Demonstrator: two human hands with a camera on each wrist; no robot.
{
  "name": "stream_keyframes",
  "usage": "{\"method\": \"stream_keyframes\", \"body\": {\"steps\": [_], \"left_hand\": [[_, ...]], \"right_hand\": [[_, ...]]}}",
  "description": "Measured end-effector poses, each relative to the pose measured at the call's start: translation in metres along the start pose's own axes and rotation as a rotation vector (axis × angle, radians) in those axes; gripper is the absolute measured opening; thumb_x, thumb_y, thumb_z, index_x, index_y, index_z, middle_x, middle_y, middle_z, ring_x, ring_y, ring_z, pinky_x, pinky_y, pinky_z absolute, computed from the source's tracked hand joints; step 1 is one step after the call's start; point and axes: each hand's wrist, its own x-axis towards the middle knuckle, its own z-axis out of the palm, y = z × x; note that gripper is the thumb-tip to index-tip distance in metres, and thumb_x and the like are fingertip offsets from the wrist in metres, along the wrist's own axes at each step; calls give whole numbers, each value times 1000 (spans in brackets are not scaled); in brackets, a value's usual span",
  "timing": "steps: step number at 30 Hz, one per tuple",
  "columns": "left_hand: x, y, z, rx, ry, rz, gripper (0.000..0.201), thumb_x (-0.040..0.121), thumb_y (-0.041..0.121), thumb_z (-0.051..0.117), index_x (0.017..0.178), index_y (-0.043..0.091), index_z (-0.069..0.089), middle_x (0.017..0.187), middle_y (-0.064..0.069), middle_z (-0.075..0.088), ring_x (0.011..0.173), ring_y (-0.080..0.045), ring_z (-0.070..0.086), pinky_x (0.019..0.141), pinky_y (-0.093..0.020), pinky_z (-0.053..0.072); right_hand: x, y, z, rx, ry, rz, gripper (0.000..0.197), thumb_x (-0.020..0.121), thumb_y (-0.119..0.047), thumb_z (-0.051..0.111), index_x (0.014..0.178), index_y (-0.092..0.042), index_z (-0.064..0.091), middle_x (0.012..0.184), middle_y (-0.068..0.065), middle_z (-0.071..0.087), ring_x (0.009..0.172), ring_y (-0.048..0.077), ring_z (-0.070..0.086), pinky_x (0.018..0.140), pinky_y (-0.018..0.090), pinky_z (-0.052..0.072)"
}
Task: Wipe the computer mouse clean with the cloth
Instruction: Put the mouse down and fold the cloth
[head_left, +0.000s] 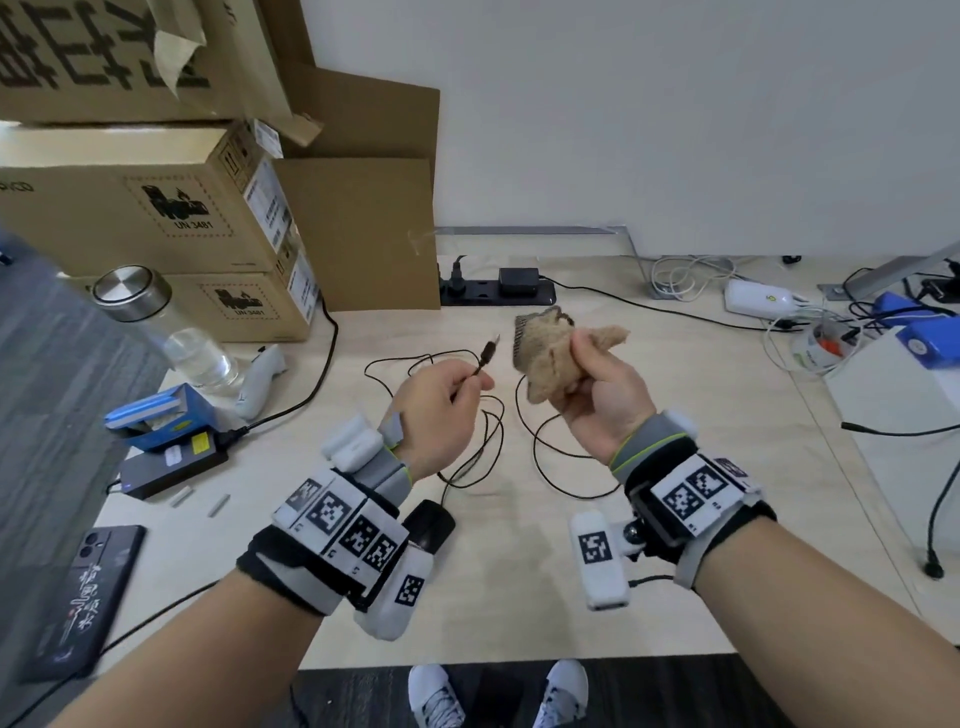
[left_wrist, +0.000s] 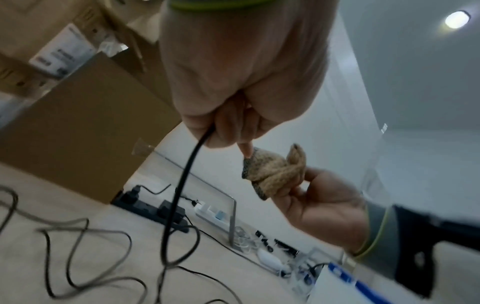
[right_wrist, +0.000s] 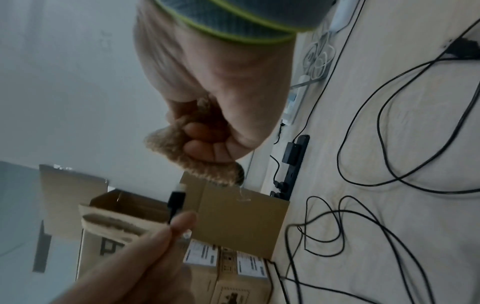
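Observation:
A black computer mouse (head_left: 428, 522) lies on the light wooden table (head_left: 701, 467), partly hidden under my left wrist. Its thin black cable (head_left: 488, 441) loops over the table and rises to my left hand (head_left: 470, 382), which pinches it just below the USB plug (head_left: 491, 349), held in the air. My right hand (head_left: 592, 379) grips a bunched tan cloth (head_left: 545, 353) right beside the plug, apart from it. In the left wrist view my left hand (left_wrist: 233, 135) pinches the cable (left_wrist: 182, 185), with the cloth (left_wrist: 270, 170) close by. In the right wrist view the cloth (right_wrist: 168, 142) hangs just above the plug (right_wrist: 176, 197).
Stacked cardboard boxes (head_left: 156, 208) stand at the back left, with a black power strip (head_left: 493, 293) beside them. A glass bottle (head_left: 171, 332), blue box (head_left: 161, 415), power brick (head_left: 171, 462) and phone (head_left: 88, 587) lie left. Cables and white devices (head_left: 758, 299) crowd the right.

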Motion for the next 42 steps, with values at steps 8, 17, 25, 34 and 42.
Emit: {"method": "stream_keyframes", "body": {"steps": [8,17,25,34,42], "left_hand": [[-2,-12,12,439,21,333,17,78,2,50,79,3,67,64,-14,64,57,-35,58,53,-31,39],[-9,-48,10,545,-47,383,17,79,0,55,91,8,65,55,-2,48,50,-33,48,45,-36,44],[-42,-152,26,483,-235,-242,26,94,37,54,96,14,42,85,-5,56,77,-33,54,68,-37,42],[-52,-157,66,790,-551,-314,55,76,43,63,115,19,33,114,-4,44,103,-26,48,79,-38,48],[-18,-124,121,666,-351,-404,67,77,55,66,119,12,36,119,-7,36,85,-28,54,67,-34,44]], "right_hand": [[-26,34,21,-135,-150,-13,33,72,-27,70,88,2,65,80,17,63,63,23,56,54,30,50],[9,29,13,-237,299,-74,20,87,-16,66,72,-6,57,41,-1,41,41,13,39,43,21,41],[15,45,-32,-709,177,-174,33,79,-31,74,83,0,66,73,6,67,63,13,62,57,29,54],[17,58,-70,-1075,180,-182,29,80,-42,72,69,-17,63,72,0,66,72,19,63,69,27,50],[11,38,-89,-974,246,-114,46,67,-57,69,71,-12,65,78,4,72,80,24,69,79,40,57]]}}
